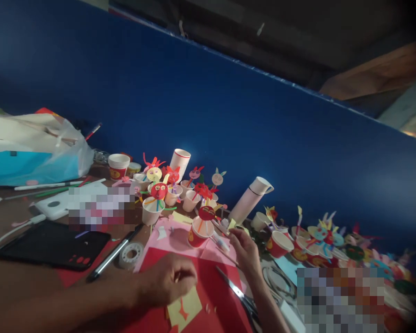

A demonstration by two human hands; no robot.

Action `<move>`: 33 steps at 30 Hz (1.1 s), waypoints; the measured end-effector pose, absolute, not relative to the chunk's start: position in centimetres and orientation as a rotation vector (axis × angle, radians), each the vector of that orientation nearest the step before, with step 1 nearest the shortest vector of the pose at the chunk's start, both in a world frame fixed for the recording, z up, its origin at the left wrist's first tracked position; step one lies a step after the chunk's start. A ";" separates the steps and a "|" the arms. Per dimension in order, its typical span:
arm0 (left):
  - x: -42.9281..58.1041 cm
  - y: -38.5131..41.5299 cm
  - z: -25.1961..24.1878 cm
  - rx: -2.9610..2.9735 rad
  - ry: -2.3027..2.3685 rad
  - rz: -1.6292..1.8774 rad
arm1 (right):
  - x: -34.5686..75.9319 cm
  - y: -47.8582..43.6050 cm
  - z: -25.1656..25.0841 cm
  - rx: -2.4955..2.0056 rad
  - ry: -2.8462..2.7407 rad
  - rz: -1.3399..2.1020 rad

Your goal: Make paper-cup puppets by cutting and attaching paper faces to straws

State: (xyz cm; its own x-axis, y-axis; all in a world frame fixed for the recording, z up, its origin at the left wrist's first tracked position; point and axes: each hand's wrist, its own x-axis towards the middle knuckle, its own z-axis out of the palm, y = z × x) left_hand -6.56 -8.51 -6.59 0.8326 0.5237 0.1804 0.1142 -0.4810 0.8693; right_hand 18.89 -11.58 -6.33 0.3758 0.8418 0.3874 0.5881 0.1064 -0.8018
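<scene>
My left hand point(169, 280) has its fingers curled together just above a yellow paper piece point(190, 312) with a red-orange cut-out on it; whatever it grips is hidden. My right hand point(244, 252) pinches with thumb and forefinger beside a small pale yellow scrap point(231, 224), too small to tell what is between the fingertips. Between the hands and slightly farther off stands a paper cup point(198, 235) with a dark red round paper face point(207, 212) above its rim. Scissors point(236, 290) lie on red paper point(215, 273) near my right wrist.
Several cups with paper figures point(153, 210) stand along the blue partition point(208, 111), more at right. A white flask point(251, 199) stands behind. At left are a tape roll point(131, 255), a pen point(113, 254), a black phone-like slab point(52, 245), a white cable and a plastic bag point(34, 150).
</scene>
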 end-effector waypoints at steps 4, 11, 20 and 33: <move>-6.2 -9.8 -8.4 2.200 0.216 0.575 | 18.3 -13.7 -8.0 -1.686 -1.243 0.252; -10.6 -4.7 -6.9 2.073 0.686 0.775 | 15.0 -14.8 -9.1 -1.653 -1.463 0.355; -8.9 -3.3 -5.7 2.056 0.673 0.696 | 12.7 -15.0 -9.3 -1.620 -2.081 0.278; -6.7 -5.6 -6.9 1.832 0.512 0.581 | 10.9 -15.2 -10.7 -1.575 -2.183 0.229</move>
